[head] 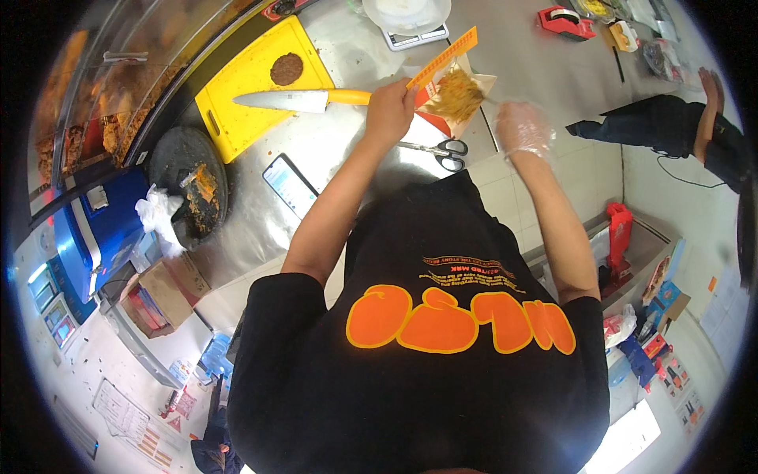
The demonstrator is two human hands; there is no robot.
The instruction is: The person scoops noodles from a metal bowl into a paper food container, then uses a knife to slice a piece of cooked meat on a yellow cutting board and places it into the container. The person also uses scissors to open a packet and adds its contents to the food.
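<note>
My left hand (391, 114) is closed on the edge of an open orange-and-white paper food box (441, 59). Shredded yellow-brown food (457, 95) lies inside the box. My right hand (524, 129), in a clear plastic glove, is just right of the box, blurred; a thin utensil seems to reach from it to the food. A chef's knife (296, 101) with a yellow handle lies across a yellow cutting board (237, 112), its handle end beside my left hand. A round brown patty (286, 69) rests on the board. Black-handled scissors (451, 155) lie below the box.
Left of me are a smartphone (290, 185), a dark round board (195, 148) with food scraps, and a glass display case of fried food. A kitchen scale (417, 38) carries a plastic bowl. A red tape dispenser (565, 25) stands at upper right. Another person (669, 127) is at far right.
</note>
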